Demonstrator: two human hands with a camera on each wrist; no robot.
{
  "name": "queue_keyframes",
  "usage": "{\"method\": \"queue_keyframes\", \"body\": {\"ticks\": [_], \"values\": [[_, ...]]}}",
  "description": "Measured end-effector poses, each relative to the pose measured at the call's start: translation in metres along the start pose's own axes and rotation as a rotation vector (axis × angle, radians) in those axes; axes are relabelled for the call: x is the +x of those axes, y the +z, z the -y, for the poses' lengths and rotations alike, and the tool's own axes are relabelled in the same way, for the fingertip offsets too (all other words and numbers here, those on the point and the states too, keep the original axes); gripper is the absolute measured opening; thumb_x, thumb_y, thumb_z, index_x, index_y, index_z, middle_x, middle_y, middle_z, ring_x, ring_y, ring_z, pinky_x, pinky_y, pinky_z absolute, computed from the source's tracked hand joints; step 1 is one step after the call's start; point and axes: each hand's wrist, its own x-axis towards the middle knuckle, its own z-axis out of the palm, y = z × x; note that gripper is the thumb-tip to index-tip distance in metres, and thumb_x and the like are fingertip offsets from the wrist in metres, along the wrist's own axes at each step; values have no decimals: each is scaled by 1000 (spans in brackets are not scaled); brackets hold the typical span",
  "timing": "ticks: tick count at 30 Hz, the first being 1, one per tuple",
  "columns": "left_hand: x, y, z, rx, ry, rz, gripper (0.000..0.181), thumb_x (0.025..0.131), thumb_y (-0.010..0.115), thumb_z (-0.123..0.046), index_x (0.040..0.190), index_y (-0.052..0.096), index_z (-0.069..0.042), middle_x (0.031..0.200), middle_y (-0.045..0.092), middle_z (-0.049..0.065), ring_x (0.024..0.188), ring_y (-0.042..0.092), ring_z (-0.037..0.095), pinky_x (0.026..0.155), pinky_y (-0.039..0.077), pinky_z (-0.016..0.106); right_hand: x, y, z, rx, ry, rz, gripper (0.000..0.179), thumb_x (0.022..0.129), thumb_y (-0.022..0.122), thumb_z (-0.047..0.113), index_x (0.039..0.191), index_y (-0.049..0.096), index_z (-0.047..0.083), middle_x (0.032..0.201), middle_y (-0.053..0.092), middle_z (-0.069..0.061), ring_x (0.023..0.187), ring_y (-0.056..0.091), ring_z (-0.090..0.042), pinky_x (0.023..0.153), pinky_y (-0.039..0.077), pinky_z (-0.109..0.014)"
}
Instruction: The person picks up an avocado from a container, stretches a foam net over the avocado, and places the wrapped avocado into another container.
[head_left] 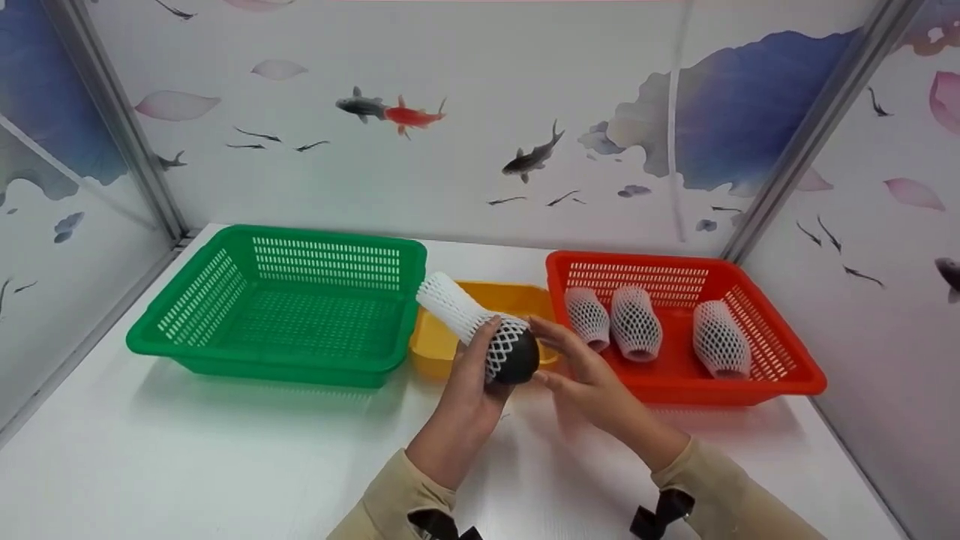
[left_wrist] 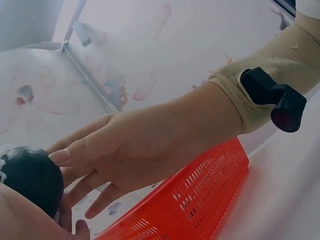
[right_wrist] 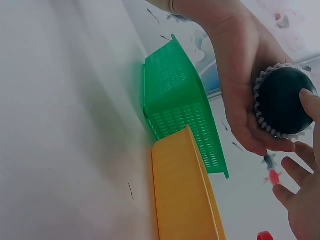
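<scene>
My left hand (head_left: pixel 472 386) grips a smooth, dark green, round fruit (head_left: pixel 519 360) over the table, with a white foam net sleeve (head_left: pixel 457 304) pulled partly over it. The sleeve's loose end sticks out up and to the left. The fruit's bare end faces my right hand (head_left: pixel 596 382), whose fingers are spread and relaxed beside it. In the right wrist view, the right thumb (right_wrist: pixel 309 102) touches the bare fruit (right_wrist: pixel 285 102), and the sleeve's scalloped edge rings it.
A green basket (head_left: pixel 285 367) stands at the left and a yellow basket (head_left: pixel 431 360) sits behind the hands. The red basket (head_left: pixel 720 394) on the right holds three netted pieces (head_left: pixel 636 326). Printed panels (head_left: pixel 465 195) wall the white table (head_left: pixel 247 457).
</scene>
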Motion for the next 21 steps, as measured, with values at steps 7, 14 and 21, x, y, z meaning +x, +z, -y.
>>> {"method": "queue_keyframes", "body": {"ticks": [7, 14, 21], "values": [[0, -3, -2, 60, -50, 82, 67, 91, 69, -27, 145, 31, -15, 137, 41, 15, 118, 49, 32, 92, 51, 42, 0, -1, 2, -21, 38, 39, 71, 90, 68, 11, 152, 32, 12, 154, 34, -4, 139, 33, -25, 110, 31, -47], [-1, -7, -5, 115, -66, 106, 68, 90, 70, -28, 147, 34, -18, 138, 40, 16, 118, 49, 34, 91, 51, 43, -3, 4, 4, -100, 52, 32, 72, 90, 70, 16, 152, 34, 17, 155, 32, -2, 142, 28, -25, 112, 25, -51], [-2, -7, -5, 104, -67, 110, 69, 89, 71, -28, 147, 34, -19, 138, 41, 16, 117, 50, 34, 91, 51, 44, -3, 7, 3, -95, -4, -44, 65, 86, 73, 10, 144, 44, 10, 146, 45, -2, 136, 38, -21, 110, 33, -44]]}}
